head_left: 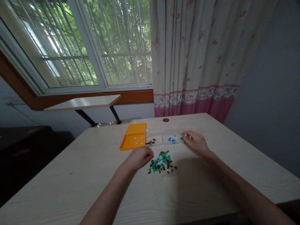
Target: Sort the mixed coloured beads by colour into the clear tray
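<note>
A pile of small building bricks point(161, 162) in green, blue, brown and cream lies on the table. At its left edge is my left hand point(140, 157), fingers curled and closed; a dark speck shows at the fingertips, too small to name. My right hand point(196, 142) is above the right part of a clear divided tray point(161, 140), thumb and fingers pinched together. Whatever they hold is hidden. Green bricks point(181, 137) lie under those fingertips. Other compartments hold blue bricks point(172, 139) and brown bricks point(150, 142).
Left of the clear tray lies an orange tray point(133, 128) with a few whitish pieces in its front part. Behind it a raised shelf point(86, 102) stands on black legs. A round brown cable-hole cover point(166, 120) sits near the back edge, before the curtain point(187, 62).
</note>
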`<act>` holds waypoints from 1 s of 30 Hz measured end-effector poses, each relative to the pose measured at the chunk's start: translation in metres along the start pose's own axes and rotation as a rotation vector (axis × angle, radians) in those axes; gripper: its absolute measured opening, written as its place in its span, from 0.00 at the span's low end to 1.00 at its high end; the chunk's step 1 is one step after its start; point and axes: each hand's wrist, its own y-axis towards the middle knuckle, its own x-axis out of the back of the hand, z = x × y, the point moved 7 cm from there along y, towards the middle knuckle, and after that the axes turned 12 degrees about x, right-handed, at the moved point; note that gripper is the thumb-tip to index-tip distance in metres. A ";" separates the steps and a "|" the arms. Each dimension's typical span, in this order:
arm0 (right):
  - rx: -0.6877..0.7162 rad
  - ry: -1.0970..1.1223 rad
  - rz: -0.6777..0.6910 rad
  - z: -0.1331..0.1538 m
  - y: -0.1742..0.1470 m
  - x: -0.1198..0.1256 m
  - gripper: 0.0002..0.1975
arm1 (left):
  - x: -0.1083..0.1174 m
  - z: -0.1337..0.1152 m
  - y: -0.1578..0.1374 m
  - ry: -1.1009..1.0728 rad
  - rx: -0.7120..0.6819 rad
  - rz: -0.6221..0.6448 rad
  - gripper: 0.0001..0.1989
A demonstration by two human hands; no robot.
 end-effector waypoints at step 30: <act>0.206 0.354 0.205 0.090 -0.014 -0.048 0.08 | -0.002 -0.032 0.001 -0.356 -0.026 -0.171 0.07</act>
